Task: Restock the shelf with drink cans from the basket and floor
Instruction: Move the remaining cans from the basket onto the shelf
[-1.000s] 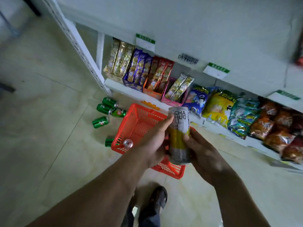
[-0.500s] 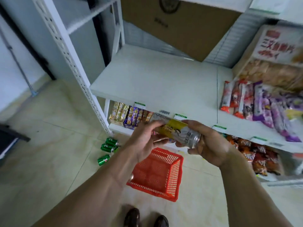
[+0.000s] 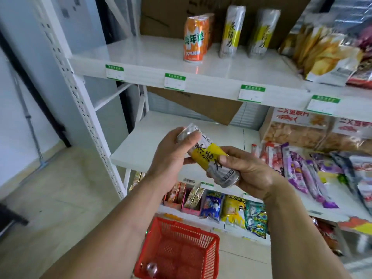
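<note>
A tall silver and yellow drink can (image 3: pixel 209 158) lies tilted between both hands, in front of the middle shelf. My left hand (image 3: pixel 171 158) grips its upper end and my right hand (image 3: pixel 247 174) holds its lower end. On the upper shelf (image 3: pixel 153 57) stand an orange can (image 3: pixel 194 39) and two silver and yellow cans (image 3: pixel 231 31) (image 3: pixel 261 33). The red basket (image 3: pixel 209 254) sits on the floor below, with one can top (image 3: pixel 152 267) showing at its near left corner.
Snack packets (image 3: pixel 326 55) fill the right of the upper shelf, and purple and pink packets (image 3: pixel 302 168) fill the right of the middle shelf. The lowest shelf holds boxes and bags (image 3: pixel 233 206). A white perforated upright (image 3: pixel 80 101) borders the shelves at left.
The view has lifted from the floor and basket to the upper shelves. The can has gone from upright to tilted and risen with both hands. The green cans on the floor have left view.
</note>
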